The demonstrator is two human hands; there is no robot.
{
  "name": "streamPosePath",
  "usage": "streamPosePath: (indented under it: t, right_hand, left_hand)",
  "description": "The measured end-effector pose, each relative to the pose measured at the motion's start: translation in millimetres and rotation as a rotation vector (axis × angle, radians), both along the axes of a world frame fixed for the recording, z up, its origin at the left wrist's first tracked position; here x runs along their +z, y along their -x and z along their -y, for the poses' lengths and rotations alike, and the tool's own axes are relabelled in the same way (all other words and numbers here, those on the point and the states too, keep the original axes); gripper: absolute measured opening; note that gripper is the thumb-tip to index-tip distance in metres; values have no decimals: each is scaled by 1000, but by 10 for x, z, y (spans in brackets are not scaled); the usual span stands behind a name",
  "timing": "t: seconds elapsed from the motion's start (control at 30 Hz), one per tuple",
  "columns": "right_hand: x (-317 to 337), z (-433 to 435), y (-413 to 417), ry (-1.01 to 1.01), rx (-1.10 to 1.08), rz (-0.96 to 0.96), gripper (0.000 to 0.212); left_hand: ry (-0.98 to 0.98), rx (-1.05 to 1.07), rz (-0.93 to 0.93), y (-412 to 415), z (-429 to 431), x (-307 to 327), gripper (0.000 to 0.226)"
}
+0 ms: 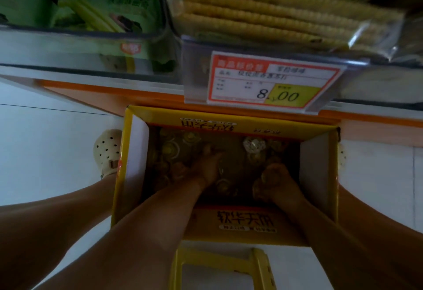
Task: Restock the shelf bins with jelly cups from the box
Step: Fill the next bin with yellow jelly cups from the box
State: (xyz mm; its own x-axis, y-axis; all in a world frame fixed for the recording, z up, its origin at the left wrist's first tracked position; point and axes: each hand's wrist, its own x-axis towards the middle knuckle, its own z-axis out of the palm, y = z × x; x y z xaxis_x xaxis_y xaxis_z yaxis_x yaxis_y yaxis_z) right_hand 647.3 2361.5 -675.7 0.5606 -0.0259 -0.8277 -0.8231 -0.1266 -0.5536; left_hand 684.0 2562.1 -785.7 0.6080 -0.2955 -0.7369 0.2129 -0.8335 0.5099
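Observation:
An open yellow cardboard box (128, 170) stands on the floor below me, its dim inside strewn with several jelly cups (170, 150). Both my forearms reach down into it. My left hand (209, 166) lies among the cups near the middle, fingers pointing forward and spread over them. My right hand (278, 182) is curled into a fist round a few jelly cups near the box's right wall. One pale wrapped cup (254, 145) lies at the back of the box.
Above the box a shelf edge carries a red and yellow price tag (272, 81). A clear bin of green packets (91, 14) sits at left, bagged yellow rolls (274, 10) at right. A yellow stool (219, 264) stands below me. My shoe (107, 150) is left of the box.

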Motion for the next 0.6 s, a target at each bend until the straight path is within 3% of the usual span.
streamPosePath:
  t: [0.17,0.37,0.6]
  right_hand:
    - [-9,-117,-133,-52,-126,-54,59]
    - [60,-147,-165,-27,-96,-110,55]
    - [1,-82,-119,-25,-139,-126,57]
  left_hand:
    - [37,185,94,-44,-67,11,54]
    - [-13,263,123,2,-199,31,50]
    - [-48,386,75,30,-175,68,53]
